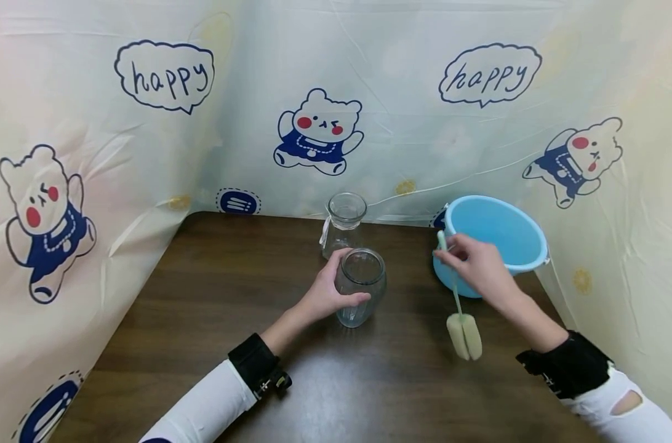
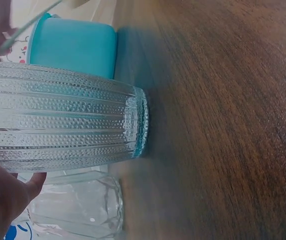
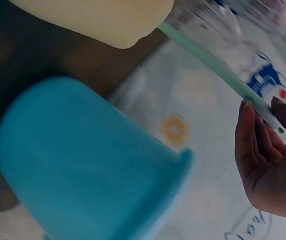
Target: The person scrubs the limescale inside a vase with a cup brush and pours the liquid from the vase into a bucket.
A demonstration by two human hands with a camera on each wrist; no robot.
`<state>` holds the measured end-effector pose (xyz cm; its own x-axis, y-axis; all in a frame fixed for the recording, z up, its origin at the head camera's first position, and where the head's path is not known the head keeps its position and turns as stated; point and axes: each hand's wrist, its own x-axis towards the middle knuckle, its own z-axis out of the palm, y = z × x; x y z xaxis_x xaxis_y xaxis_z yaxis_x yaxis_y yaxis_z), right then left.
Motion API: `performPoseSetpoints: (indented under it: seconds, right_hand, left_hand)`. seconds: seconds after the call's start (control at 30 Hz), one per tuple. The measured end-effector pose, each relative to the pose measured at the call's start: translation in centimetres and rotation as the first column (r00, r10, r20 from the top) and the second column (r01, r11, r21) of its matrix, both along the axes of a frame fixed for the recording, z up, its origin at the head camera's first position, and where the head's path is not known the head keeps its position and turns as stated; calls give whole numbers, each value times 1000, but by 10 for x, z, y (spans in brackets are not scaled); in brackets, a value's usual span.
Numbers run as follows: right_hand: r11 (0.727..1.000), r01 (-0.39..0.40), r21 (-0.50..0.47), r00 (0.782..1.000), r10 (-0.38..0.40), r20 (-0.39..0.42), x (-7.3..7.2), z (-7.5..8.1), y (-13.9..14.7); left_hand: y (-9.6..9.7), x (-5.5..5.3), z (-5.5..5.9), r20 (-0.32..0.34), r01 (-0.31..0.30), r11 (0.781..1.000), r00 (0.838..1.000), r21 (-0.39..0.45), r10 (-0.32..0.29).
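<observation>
My left hand (image 1: 336, 289) grips a clear ribbed glass jar (image 1: 364, 295) around its side, thumb in front. The jar stands mouth up; whether its base touches the table I cannot tell. In the left wrist view the jar (image 2: 68, 117) shows a dotted, ribbed wall. My right hand (image 1: 477, 264) pinches the end of a pale green handle of a sponge bottle brush (image 1: 464, 335). The cream sponge head hangs down, apart from the jar. In the right wrist view, thumb and fingertips hold the brush handle (image 3: 218, 67).
A second glass jar (image 1: 347, 212), with a white tie at its neck, stands behind the held one. The light blue bucket (image 1: 493, 231) is at the back right, behind my right hand. A printed curtain (image 1: 402, 135) borders the brown table (image 1: 220, 295).
</observation>
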<state>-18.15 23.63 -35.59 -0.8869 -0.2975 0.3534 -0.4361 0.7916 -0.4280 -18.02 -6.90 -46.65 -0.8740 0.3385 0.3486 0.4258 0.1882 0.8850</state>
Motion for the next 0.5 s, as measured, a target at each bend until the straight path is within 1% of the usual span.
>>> performPoseSetpoints:
  seconds: [0.1, 0.2, 0.33, 0.5]
  right_hand:
    - [999, -24, 44, 995, 19, 102, -2, -26, 0]
    - [996, -27, 84, 980, 10, 200, -4, -44, 0]
    - [991, -29, 132, 955, -12, 297, -8, -60, 1]
    - [979, -46, 199, 924, -34, 382, -11, -76, 3]
  left_hand:
    - [0, 0, -1, 5, 0, 1000, 1000, 2, 0]
    - [1, 1, -1, 12, -1, 1000, 1000, 0, 1]
    - [1, 1, -1, 17, -8, 1000, 1000, 8, 8]
    - [2, 0, 0, 6, -6, 1000, 1000, 21, 6]
